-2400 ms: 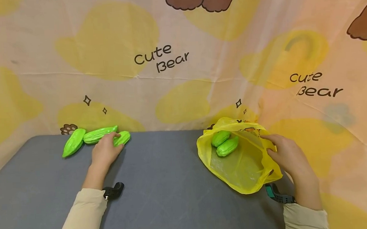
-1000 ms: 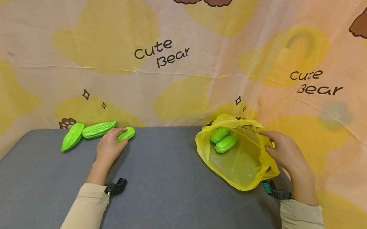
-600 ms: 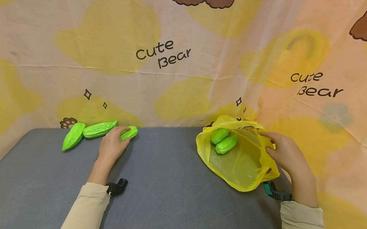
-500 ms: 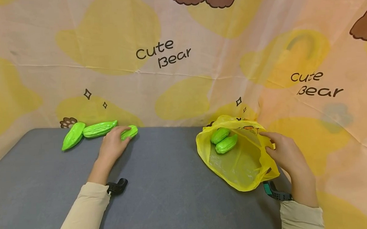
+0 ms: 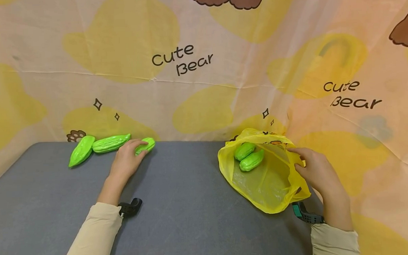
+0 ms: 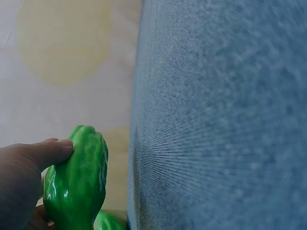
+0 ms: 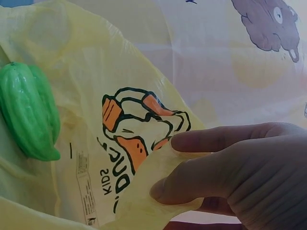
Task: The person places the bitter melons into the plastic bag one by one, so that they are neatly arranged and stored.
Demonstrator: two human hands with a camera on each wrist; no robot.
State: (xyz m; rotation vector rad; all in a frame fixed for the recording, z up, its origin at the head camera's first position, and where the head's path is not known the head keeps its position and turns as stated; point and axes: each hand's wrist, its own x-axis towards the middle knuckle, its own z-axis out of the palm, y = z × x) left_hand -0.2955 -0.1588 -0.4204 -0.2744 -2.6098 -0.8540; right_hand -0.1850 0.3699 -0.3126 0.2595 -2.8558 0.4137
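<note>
Gourd (image 5: 150, 143) clamped in left hand (image 5: 126, 157); left wrist view puts the thumb on one flank, other fingers curled behind. Cannot tell whether it is fully off the table. The hold is toward the near end, presumably because the far end lies close to the backdrop (image 5: 203, 105).

Right hand (image 5: 316, 171) pinches the rim of the yellow bag (image 5: 267, 187), thumb and forefinger together on thin film. Judged reason: the bag looks too limp to stand open unaided, so the pinch draws its mouth wide. Left of this pinch, inside the bag, the rear bagged gourd (image 5: 244, 151) and front bagged gourd (image 5: 252, 160) lie touching, perhaps weighting that side.

Left of the left grip: long gourd (image 5: 111, 144), just beside the knuckles, then pointed gourd (image 5: 80, 151) against its end. Contact between knuckles and long gourd unclear.

Edges: table back edge just behind the left grip, so little room that way. Right of that grip, grey table (image 5: 186, 195) stretches to the bag, giving sideways room. Bag mouth faces the person; widest gap is beside the pinch.
</note>
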